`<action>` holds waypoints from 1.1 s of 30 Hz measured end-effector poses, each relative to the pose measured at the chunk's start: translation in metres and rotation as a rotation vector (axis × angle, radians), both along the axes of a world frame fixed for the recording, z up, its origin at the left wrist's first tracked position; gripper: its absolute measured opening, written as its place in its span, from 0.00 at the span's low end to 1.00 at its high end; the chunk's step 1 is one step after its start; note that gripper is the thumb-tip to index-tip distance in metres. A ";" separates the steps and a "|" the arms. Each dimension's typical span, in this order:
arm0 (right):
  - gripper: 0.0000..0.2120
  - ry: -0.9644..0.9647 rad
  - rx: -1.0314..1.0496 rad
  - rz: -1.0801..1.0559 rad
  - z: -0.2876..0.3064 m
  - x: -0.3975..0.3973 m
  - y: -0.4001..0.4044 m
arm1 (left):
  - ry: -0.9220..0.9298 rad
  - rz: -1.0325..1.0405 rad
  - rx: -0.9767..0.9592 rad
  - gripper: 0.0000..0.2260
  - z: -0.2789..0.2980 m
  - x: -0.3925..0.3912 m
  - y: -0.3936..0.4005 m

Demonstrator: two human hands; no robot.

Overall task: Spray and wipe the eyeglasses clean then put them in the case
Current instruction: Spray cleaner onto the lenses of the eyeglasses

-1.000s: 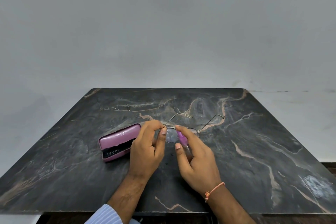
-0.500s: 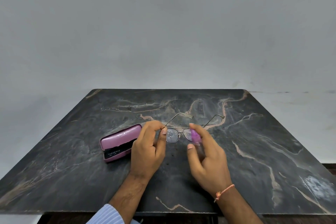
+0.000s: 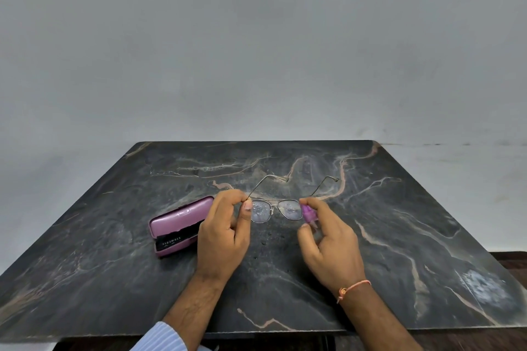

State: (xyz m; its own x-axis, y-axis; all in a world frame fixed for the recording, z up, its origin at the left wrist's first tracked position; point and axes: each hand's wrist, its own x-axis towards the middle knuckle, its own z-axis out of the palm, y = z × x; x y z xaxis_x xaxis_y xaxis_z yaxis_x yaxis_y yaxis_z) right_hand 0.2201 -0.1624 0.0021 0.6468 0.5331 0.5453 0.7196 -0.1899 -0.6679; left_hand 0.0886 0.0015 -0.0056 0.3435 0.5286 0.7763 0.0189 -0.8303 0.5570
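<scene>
Plain indoor room, kind unclear: bare grey wall (image 3: 256, 51), dark marble tabletop (image 3: 399, 236).

- Soft, even, rather dim light; the grey wall (image 3: 256, 51) looks flat.
- Faint shadows lie under both hands on the dark marble table (image 3: 399, 236).
- Wide-angle bending shows at the edges.
- The picture is slightly soft, with no strong glare.

Wire-framed eyeglasses (image 3: 276, 209), lenses droplet-speckled, temples unfolded, beside purple-capped spray bottle (image 3: 309, 214) and open pink case (image 3: 178, 226).
</scene>
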 end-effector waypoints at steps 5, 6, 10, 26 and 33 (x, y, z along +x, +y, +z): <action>0.26 0.074 0.184 0.050 -0.004 0.007 -0.013 | -0.007 0.014 -0.020 0.02 0.001 0.001 0.000; 0.26 0.103 0.208 0.040 -0.005 0.010 -0.016 | -0.006 0.018 -0.022 0.02 0.001 0.001 0.000; 0.31 0.252 0.199 -0.029 -0.007 0.027 -0.030 | -0.006 0.031 -0.032 0.02 0.000 0.001 0.001; 0.33 0.412 0.181 -0.096 -0.009 0.043 -0.045 | -0.015 0.035 -0.037 0.05 -0.002 -0.002 0.000; 0.05 0.122 0.428 -0.205 0.014 0.006 -0.066 | 0.000 0.027 -0.023 0.03 -0.003 -0.007 -0.002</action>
